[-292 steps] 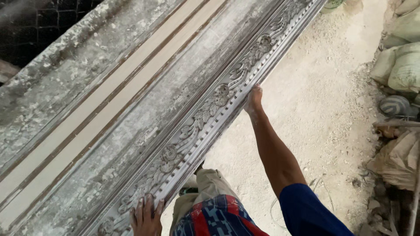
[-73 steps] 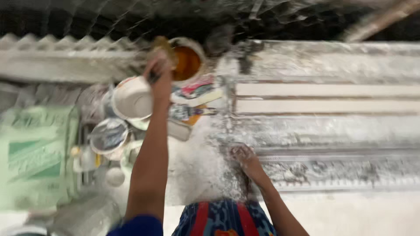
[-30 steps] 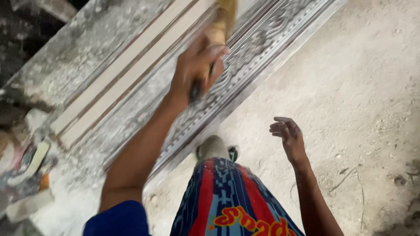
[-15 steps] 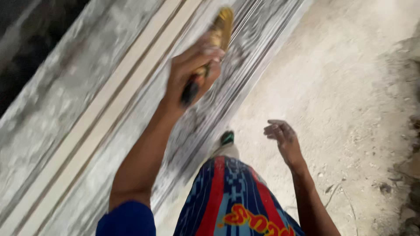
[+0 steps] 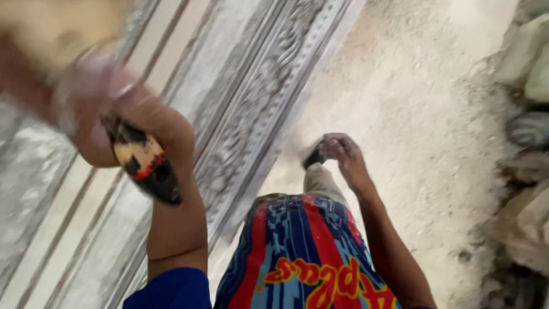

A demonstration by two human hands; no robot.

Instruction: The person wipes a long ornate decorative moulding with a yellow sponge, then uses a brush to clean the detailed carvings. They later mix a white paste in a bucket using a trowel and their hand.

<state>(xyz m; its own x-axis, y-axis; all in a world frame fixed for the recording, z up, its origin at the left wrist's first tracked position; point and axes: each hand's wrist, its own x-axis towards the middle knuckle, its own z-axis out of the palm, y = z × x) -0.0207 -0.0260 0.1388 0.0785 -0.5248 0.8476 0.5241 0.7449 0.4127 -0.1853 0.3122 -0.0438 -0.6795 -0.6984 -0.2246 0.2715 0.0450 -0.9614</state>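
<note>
My left hand (image 5: 123,123) is raised close to the camera and blurred. It is shut on a brush whose dark handle with a yellow and red patch (image 5: 143,166) sticks out below the fist; its yellowish bristle end (image 5: 63,28) shows blurred at the top left. The hand hangs over a long grey moulded slab (image 5: 251,109) with carved ornament and flat pale strips, running diagonally. My right hand (image 5: 342,151) hangs loose at my side above the dusty floor, fingers curled, holding nothing.
My patterned red and blue shorts (image 5: 297,252) and one foot fill the lower middle. Pale dusty ground (image 5: 423,114) lies right of the slab. Sacks and rubble (image 5: 529,57) line the right edge.
My left hand with the brush has swung up towards the camera and left. The view has moved forward along the slab. My right hand stays loose beside my leg.
</note>
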